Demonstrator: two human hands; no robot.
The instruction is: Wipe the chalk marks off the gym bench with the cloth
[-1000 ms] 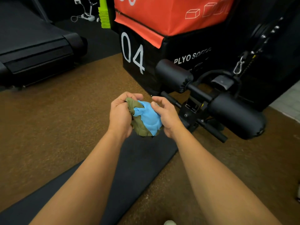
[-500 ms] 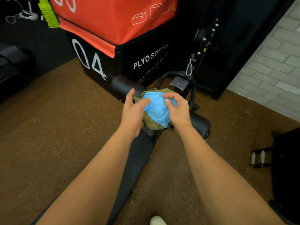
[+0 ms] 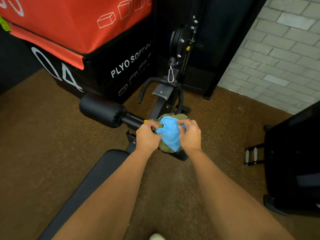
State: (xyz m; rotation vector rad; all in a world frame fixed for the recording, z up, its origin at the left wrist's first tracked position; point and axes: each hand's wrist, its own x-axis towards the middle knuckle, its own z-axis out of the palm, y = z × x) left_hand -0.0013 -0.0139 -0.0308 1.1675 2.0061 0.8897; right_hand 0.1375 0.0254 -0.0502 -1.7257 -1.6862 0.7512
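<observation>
Head cam, only view:

- Both hands were out front at the foot end of the gym bench [image 3: 97,179], with the cloth [image 3: 168,134] bunched between them. It was held up over the bench frame, clear of the pad.
- Left hand [image 3: 148,135]: fingers curled into the olive edge of the wad.
- Right hand [image 3: 189,135]: fingers bent and pinching the blue folds from the other side.
- Two-handed hold probably meant the cloth was being gathered into a firm wad with one face out for wiping.
- Couldn't tell if blue and olive were one cloth or two; folds hid the seam.
- Pad ran down-left under the left forearm. No chalk was visible on the bare part, but it was dark and half covered.
- Foam roller [image 3: 102,110] stuck out left of the hands, with the plyo box [image 3: 103,66] behind it. A carabiner [image 3: 171,75] hung beyond.
- My read: wiping hadn't started. The wad needed to go down onto the pad.
</observation>
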